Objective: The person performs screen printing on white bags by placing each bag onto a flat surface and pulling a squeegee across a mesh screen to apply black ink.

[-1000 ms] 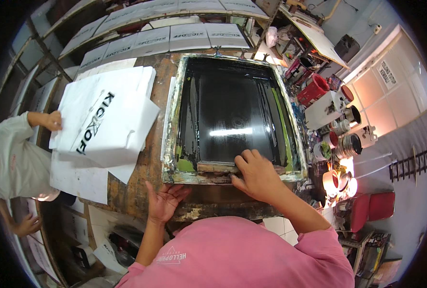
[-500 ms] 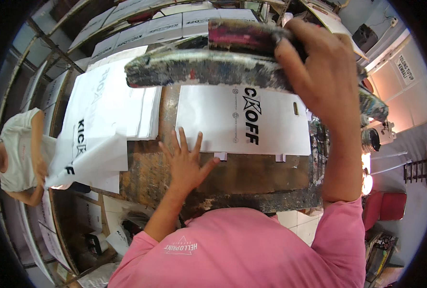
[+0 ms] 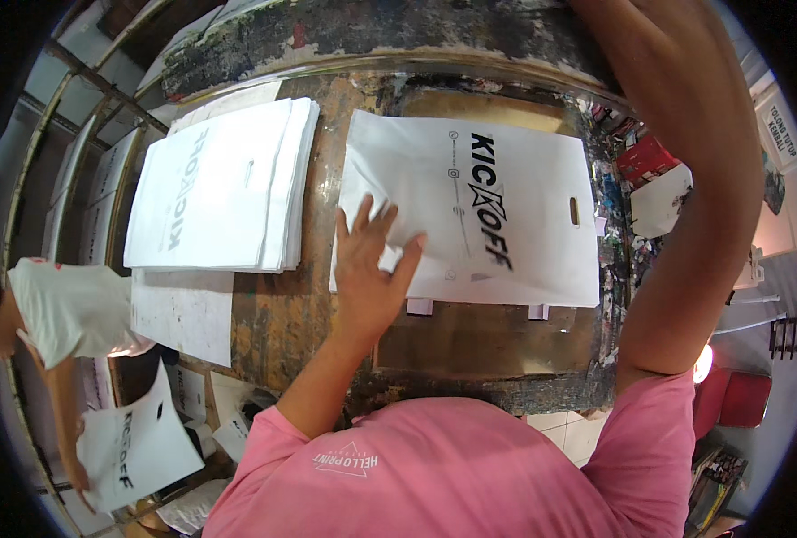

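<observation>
A: In the head view, where is the printed bag (image 3: 533,215) lying?
B: On the bench (image 3: 277,314), partly under the left hand (image 3: 369,269), whose fingers are standing wide apart; whether they're touching, I can't tell. The right hand is lying out of view, its grip not showing.
A: And the step?
B: Probably removing the bag, with the crusted frame (image 3: 398,36) standing beyond the left hand. The next move is calling for an edge pinch, avoiding the lettering (image 3: 488,202).
</observation>
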The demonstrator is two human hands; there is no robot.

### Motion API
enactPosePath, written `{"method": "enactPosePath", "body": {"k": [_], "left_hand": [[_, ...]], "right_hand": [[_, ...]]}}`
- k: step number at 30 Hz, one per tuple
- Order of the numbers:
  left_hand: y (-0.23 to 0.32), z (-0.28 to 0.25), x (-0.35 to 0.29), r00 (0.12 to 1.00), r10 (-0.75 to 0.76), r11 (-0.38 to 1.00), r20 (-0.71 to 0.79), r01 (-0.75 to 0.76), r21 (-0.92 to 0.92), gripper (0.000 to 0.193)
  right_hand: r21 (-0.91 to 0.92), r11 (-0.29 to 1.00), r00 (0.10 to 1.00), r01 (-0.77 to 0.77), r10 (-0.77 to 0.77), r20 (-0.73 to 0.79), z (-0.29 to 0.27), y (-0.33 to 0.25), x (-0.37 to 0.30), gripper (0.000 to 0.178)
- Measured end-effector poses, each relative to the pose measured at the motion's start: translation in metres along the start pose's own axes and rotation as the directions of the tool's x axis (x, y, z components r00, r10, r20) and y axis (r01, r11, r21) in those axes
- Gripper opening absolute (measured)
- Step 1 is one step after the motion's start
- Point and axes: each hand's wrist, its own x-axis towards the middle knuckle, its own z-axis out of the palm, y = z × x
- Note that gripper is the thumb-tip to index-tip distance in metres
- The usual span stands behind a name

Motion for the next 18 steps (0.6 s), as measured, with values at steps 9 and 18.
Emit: {"method": "enactPosePath", "body": {"k": [9, 18], "left_hand": [[-0.009, -0.055, 0.006, 0.944, -0.226, 0.948, -0.242, 0.155, -0.279, 0.037], [-0.186, -0.204, -0.014, 0.854, -0.351, 0.936, -0.385, 0.309, -0.168, 0.042]], "right_hand": [[0.082, 0.996, 0.998, -0.043, 0.038, 0.052, -0.010, 0.017, 0.002, 0.040], [-0.021, 0.993, 0.991, 0.115, -0.113, 0.067, -0.002, 0.038, -0.011, 0.039]]}}
